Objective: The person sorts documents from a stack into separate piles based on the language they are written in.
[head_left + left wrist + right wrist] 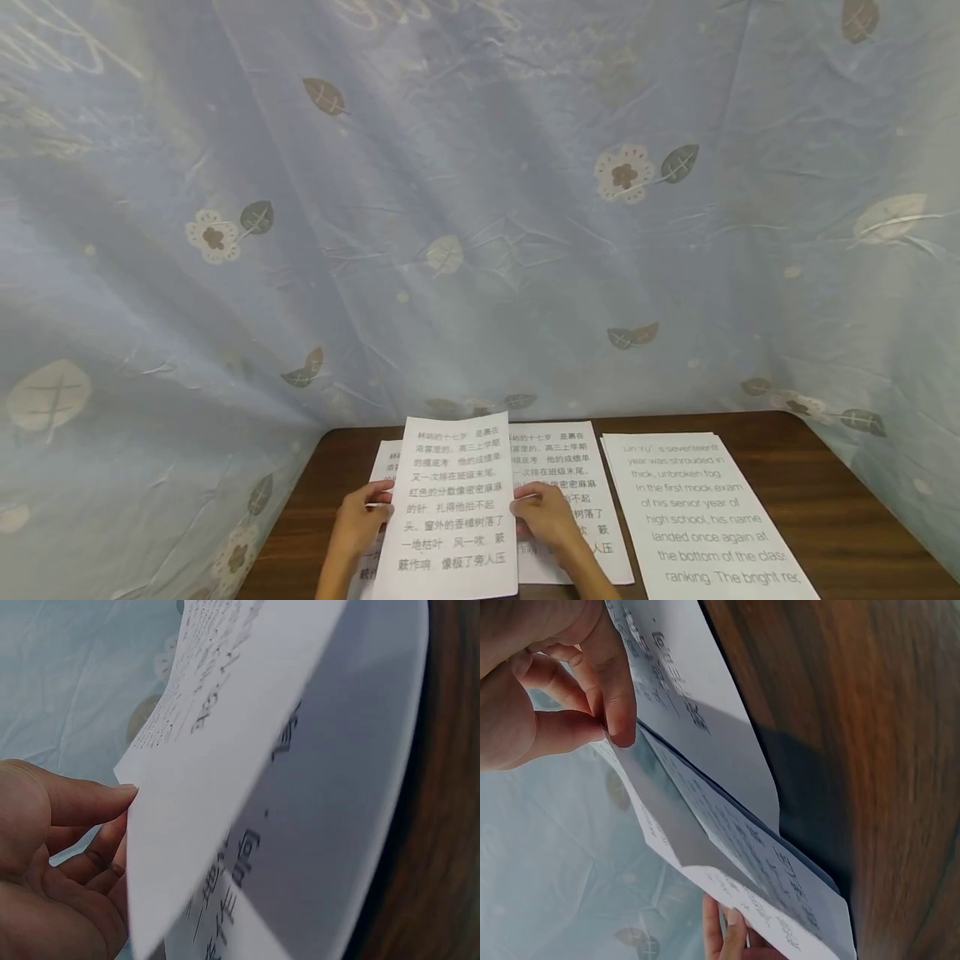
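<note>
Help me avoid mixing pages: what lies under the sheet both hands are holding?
In the head view, the held sheet overlaps a left printed page and a right printed page. Their outer parts show; most of their covered text can't be seen.

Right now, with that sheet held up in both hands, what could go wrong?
The raised sheet is pinched at its side edges by the left hand and right hand, so it might crease or slip. It looks much like the middle pages, so they could get mixed up.
</note>
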A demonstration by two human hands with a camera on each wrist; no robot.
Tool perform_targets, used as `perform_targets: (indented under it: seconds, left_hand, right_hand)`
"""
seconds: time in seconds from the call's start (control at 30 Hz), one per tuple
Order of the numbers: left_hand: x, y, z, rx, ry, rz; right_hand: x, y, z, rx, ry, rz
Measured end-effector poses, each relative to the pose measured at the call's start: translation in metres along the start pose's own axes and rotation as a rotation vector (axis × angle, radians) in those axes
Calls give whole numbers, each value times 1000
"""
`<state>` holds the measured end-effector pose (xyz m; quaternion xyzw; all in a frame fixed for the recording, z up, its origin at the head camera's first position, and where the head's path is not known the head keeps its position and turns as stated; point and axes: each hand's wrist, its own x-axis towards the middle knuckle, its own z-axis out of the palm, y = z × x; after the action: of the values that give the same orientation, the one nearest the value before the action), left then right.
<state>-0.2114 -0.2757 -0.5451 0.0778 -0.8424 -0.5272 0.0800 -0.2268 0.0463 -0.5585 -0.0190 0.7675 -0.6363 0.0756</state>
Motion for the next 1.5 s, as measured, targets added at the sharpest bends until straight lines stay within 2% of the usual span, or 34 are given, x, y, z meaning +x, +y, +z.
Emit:
perform_targets:
  seconds: [0.2, 0.43, 0.6, 0.97, 1.23, 1.5]
  left_hand:
    - [0, -5, -11, 6, 11, -4]
    - [-1, -15, -27, 72, 35, -22]
    - [-2, -21, -35, 82, 46, -26]
    - [2, -24, -48, 105, 39, -21]
    - [5, -26, -52, 122, 52, -13]
    - [7, -28, -47, 134, 65, -19]
  right_hand:
    - [0, -3, 14, 16, -10, 5]
    - [-2, -4, 32, 46, -41, 1]
    - [-2, -4, 42, 50, -46, 5]
    - [-2, -7, 57, 65, -30, -45]
    - [-1, -11, 65, 41, 4, -44]
    - [5, -11, 65, 30, 23, -60]
